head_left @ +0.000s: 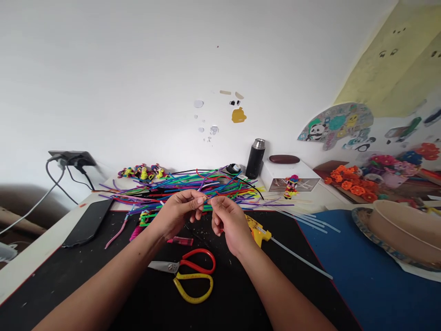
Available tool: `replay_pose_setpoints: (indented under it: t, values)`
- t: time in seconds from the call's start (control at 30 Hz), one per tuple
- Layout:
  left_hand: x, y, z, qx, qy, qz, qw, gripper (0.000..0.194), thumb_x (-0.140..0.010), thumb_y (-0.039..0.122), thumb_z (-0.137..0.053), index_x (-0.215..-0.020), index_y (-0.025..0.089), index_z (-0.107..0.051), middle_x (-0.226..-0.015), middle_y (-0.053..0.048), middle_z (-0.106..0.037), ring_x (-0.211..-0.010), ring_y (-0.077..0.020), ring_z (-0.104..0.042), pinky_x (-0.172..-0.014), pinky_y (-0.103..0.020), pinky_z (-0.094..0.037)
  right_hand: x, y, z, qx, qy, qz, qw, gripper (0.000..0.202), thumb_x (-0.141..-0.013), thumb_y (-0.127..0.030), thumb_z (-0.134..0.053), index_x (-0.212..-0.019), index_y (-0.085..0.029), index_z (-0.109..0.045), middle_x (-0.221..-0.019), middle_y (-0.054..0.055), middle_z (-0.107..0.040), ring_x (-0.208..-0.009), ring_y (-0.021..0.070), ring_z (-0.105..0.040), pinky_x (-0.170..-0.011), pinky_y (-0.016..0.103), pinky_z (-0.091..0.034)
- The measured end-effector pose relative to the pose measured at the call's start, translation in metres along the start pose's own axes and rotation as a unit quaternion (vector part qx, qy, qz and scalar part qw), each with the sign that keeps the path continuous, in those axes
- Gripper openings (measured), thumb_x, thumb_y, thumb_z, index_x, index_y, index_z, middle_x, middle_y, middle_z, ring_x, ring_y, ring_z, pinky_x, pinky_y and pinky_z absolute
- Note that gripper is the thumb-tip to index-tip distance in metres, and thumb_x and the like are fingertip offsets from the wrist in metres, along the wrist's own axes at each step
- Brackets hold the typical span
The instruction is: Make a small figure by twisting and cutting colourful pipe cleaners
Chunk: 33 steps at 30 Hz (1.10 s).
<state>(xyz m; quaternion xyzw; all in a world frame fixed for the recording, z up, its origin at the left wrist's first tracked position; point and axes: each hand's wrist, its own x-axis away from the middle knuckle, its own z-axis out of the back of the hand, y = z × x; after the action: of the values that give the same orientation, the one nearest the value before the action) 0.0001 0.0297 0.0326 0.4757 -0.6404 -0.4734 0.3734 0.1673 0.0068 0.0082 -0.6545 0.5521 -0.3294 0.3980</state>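
Observation:
My left hand (pixel 184 209) and my right hand (pixel 229 220) meet above the black mat (pixel 138 299), their fingertips pinched close together. Whatever small thing lies between them is too tiny to make out. Behind them spreads a pile of colourful pipe cleaners (pixel 165 188). Below the hands lie scissors (pixel 195 276) with one red and one yellow handle, their blades pointing left. A yellow glue gun (pixel 259 231) with a clear glue stick (pixel 301 257) rests just right of my right hand. A pink object (pixel 182 241) lies under my left hand.
A black phone (pixel 88 223) lies at the left. Small figures (pixel 143 172) stand behind the pile. At the back are a black thermos (pixel 255 159) and a white box (pixel 291 172) with a figure (pixel 291 186) before it. A large bowl (pixel 406 230) sits at the right.

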Motion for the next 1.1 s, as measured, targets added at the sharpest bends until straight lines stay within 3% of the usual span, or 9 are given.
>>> replay_pose_setpoints:
  t: [0.2,0.4,0.9,1.1]
  values:
    - [-0.001,0.001,0.000,0.021,-0.008,0.050,0.999,0.042,-0.061,0.042,-0.100,-0.075,0.013,-0.074,-0.064,0.001,-0.065,-0.049,-0.0076,-0.057,-0.042,-0.017,-0.039,-0.001,0.001,0.001,0.071,0.015,0.052,0.996,0.043,-0.081,-0.057,-0.081,-0.099,-0.021,-0.066,-0.051,-0.010,-0.049,-0.036,0.0086,-0.045,-0.035,0.019,-0.031]
    - [-0.002,-0.005,0.000,0.019,-0.028,0.048,0.998,0.040,-0.064,0.043,-0.099,-0.076,0.013,-0.076,-0.064,0.000,-0.067,-0.048,-0.0076,-0.058,-0.042,-0.017,-0.040,0.001,0.002,0.002,0.137,0.015,0.077,0.987,0.036,-0.087,-0.052,-0.076,-0.100,-0.020,-0.067,-0.055,-0.008,-0.055,-0.037,0.0078,-0.047,-0.036,0.019,-0.032]
    - [-0.001,-0.003,0.002,-0.025,-0.022,0.025,0.999,0.040,-0.061,0.042,-0.100,-0.069,0.014,-0.074,-0.055,0.000,-0.065,-0.046,-0.0089,-0.057,-0.043,-0.017,-0.041,-0.001,0.009,-0.001,-0.011,-0.018,0.013,1.000,0.041,-0.077,-0.052,-0.085,-0.093,-0.022,-0.061,-0.049,-0.011,-0.051,-0.036,0.0087,-0.045,-0.035,0.019,-0.031]
    - [0.000,-0.002,0.003,-0.033,-0.032,0.016,0.999,0.038,-0.065,0.043,-0.098,-0.073,0.014,-0.076,-0.061,-0.001,-0.068,-0.049,-0.0099,-0.059,-0.045,-0.019,-0.044,-0.001,0.005,0.000,-0.063,-0.041,-0.032,0.997,0.044,-0.076,-0.051,-0.088,-0.094,-0.022,-0.061,-0.052,-0.012,-0.048,-0.037,0.0073,-0.043,-0.038,0.019,-0.027]
